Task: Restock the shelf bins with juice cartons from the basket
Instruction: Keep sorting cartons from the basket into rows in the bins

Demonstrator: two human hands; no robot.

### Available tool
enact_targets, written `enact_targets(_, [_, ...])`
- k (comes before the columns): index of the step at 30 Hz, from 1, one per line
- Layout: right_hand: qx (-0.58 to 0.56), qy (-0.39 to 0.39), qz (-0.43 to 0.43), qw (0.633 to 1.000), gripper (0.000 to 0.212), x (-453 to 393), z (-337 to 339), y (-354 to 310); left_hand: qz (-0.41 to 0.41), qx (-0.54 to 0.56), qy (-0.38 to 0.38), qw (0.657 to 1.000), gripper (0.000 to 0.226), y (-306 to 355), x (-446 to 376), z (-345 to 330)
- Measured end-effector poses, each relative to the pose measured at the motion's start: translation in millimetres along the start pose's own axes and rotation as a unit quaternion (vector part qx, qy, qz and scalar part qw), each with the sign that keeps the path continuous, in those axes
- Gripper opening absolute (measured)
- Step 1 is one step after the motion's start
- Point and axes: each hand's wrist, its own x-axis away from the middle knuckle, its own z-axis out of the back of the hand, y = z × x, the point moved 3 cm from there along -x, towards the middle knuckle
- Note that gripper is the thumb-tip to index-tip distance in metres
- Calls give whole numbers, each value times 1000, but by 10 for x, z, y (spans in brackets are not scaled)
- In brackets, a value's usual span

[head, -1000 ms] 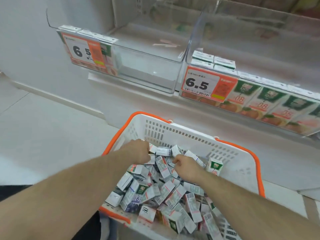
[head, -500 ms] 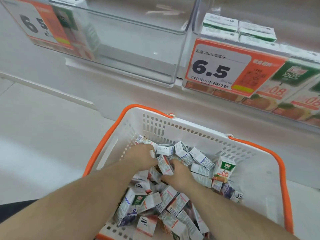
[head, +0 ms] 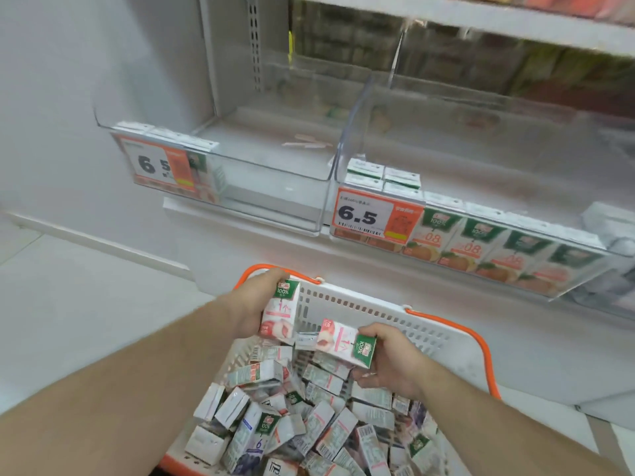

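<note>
My left hand (head: 252,305) and right hand (head: 390,364) each grip a carton (head: 280,312) above the basket (head: 443,333), faces showing to match bins (head: 275,187).

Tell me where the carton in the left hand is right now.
In the head view, the upright peach carton is left of centre, gripped by the left hand above the far-left corner of the basket.

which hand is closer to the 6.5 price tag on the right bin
Right. The right hand, holding a carton, is below the 6.5 price tag; the left hand is further off to the lower left.
</note>
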Motion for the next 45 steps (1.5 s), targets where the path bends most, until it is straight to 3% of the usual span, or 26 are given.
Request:
enact_targets(4, [-43, -14, 73, 996, 18, 469, -183, -363, -29, 25, -5, 999, 28, 278, 373, -55])
enact_targets(7, [-33, 3, 136, 990, 8, 754, -331, -612, -54, -17, -3, 998, 33, 480, 618, -39])
enact_targets(11, [84, 40, 260, 961, 7, 1088, -655, -1034, -113, -61, 0, 992, 20, 769, 860, 100])
enact_targets(12, [124, 54, 298, 945, 18, 1185, -746, -1149, -157, -72, 5, 985, 13, 861, 930, 133])
enact_targets(15, [227, 106, 411, 876, 32, 1418, -991, -1443, -288, -143, 26, 947, 27, 1059, 1121, 257])
enact_targets(18, [334, 169, 464, 803, 49, 1600, -1221, -1608, -350, -246, 19, 904, 27, 1112, 1211, 397])
enact_targets(21, [368, 182, 492, 768, 60, 1704, -1463, -1722, -412, -367, 36, 833, 28, 1113, 1252, 452])
enact_targets(24, [369, 191, 516, 749, 51, 1688, -1662, -1855, -470, -355, 28, 808, 42, 1141, 1300, 456])
enact_targets(28, [345, 189, 534, 748, 47, 1599, -1876, -2009, -504, -248, 24, 827, 33, 1215, 1275, 524])
enact_targets(33, [311, 108, 561, 759, 54, 1532, -1952, -2150, -461, -178, -95, 864, 29, 1241, 1260, 802])
enact_targets(38, [383, 55, 505, 771, 62, 1400, -2059, -2185, -429, -140, -116, 885, 36, 1243, 1149, 975])
enact_targets(42, [476, 52, 463, 746, 20, 1326, -2253, -2329, -419, -148, -91, 891, 32, 1237, 1050, 997])
enact_targets(43, [465, 55, 458, 756, 12, 1319, -2264, -2393, -415, -148, -69, 895, 31, 1237, 1031, 1001])
enact_targets(45, [387, 73, 433, 811, 4, 1294, -2214, -2547, -385, -117, 2, 916, 32, 1236, 986, 1040])
